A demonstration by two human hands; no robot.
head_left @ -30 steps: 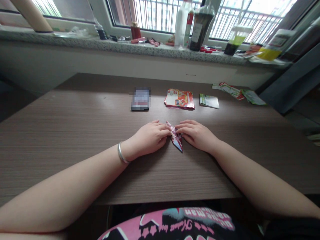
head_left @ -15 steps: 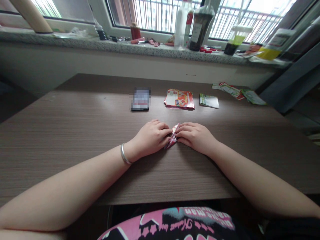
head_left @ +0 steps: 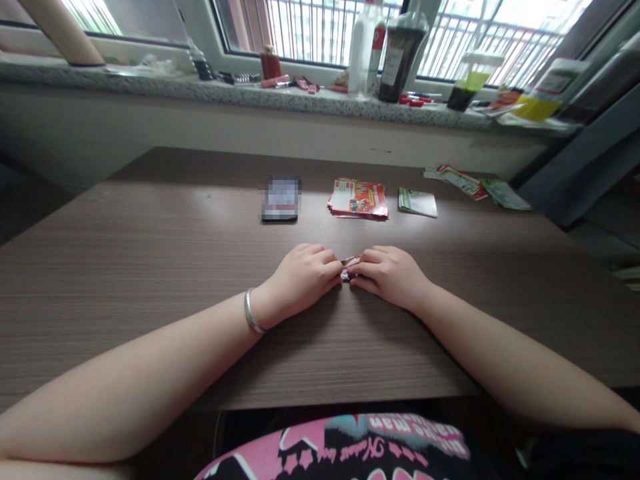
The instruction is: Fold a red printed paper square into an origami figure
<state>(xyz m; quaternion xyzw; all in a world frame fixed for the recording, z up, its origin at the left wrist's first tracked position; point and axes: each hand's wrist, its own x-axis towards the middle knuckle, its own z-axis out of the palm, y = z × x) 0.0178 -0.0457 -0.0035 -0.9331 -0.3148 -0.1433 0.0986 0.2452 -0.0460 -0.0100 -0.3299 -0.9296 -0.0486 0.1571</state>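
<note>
Between my two hands, at the middle of the table, is a small piece of folded paper (head_left: 352, 261) with white, red and dark print. Most of it is hidden by my fingers. My left hand (head_left: 309, 275), with a silver bangle at the wrist, pinches its left side. On the right side my right hand (head_left: 390, 275) grips it with curled fingers. Beyond my hands lie a stack of red and white printed papers (head_left: 359, 199) and a smaller stack of green and white cards (head_left: 418, 202).
A phone-like device (head_left: 281, 200) with a blurred screen lies left of the paper stack. Several loose printed papers (head_left: 463, 181) rest at the far right of the brown table (head_left: 150, 267). Bottles and cups, among them a dark cup (head_left: 397, 63), stand on the stone windowsill (head_left: 310, 103).
The folded paper has turned and shows less between my fingers; before, a longer slanted, pointed piece was visible. My left hand has shifted slightly, and both hands stay closed on the paper.
</note>
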